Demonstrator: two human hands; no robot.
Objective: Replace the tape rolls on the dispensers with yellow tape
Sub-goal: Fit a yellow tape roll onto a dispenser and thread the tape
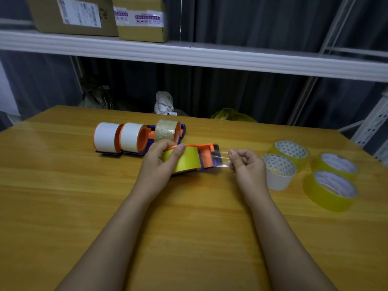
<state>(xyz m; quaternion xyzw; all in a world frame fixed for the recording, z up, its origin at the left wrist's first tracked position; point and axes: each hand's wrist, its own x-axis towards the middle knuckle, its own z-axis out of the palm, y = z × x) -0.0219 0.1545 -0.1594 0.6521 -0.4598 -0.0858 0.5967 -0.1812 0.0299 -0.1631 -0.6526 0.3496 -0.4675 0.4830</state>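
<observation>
An orange and blue dispenser (pixel 206 155) lies at the table's middle with a yellow tape roll (pixel 186 161) mounted in it. My left hand (pixel 161 162) grips that roll, thumb on top. My right hand (pixel 246 164) pinches the free end of the tape (pixel 220 159), drawn out past the dispenser's cutter. Behind stand three more dispensers: two carry white rolls (pixel 105 137) (pixel 131 137), one a clear brownish roll (pixel 167 131). Three loose yellow rolls (pixel 290 152) (pixel 337 164) (pixel 331 191) lie at the right.
A white roll (pixel 280 175) stands just right of my right hand. The wooden table (pixel 189 217) stretches toward me. A white shelf (pixel 189 53) with cardboard boxes (pixel 142 17) hangs above the far edge; bags sit behind the table.
</observation>
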